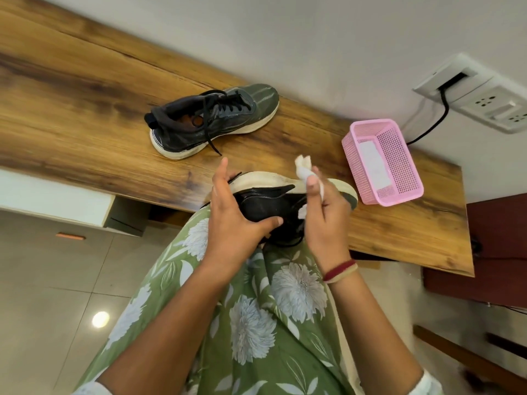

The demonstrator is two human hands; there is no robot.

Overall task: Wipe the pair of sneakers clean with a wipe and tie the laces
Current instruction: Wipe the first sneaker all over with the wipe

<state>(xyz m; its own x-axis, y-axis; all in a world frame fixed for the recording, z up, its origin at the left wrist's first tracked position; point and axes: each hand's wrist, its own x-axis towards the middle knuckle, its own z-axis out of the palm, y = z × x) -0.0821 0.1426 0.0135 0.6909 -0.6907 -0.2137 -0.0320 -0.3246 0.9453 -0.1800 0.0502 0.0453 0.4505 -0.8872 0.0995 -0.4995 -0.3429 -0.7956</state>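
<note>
Over the lap (256,309), left grip (233,223) clasps a half-hidden sneaker (265,205); right grip (328,220) pinches the wipe (303,166).

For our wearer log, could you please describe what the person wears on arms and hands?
The left hand and right hand are ungloved, the forearms bare. Red and cream bands circle the right wrist. Pale sleeves end near the elbows.

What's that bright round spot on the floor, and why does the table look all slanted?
Head view: the spot is glare, probably a lamp reflected in the glossy floor; the table slants because the wide-angle head-worn camera is tilted.
</note>
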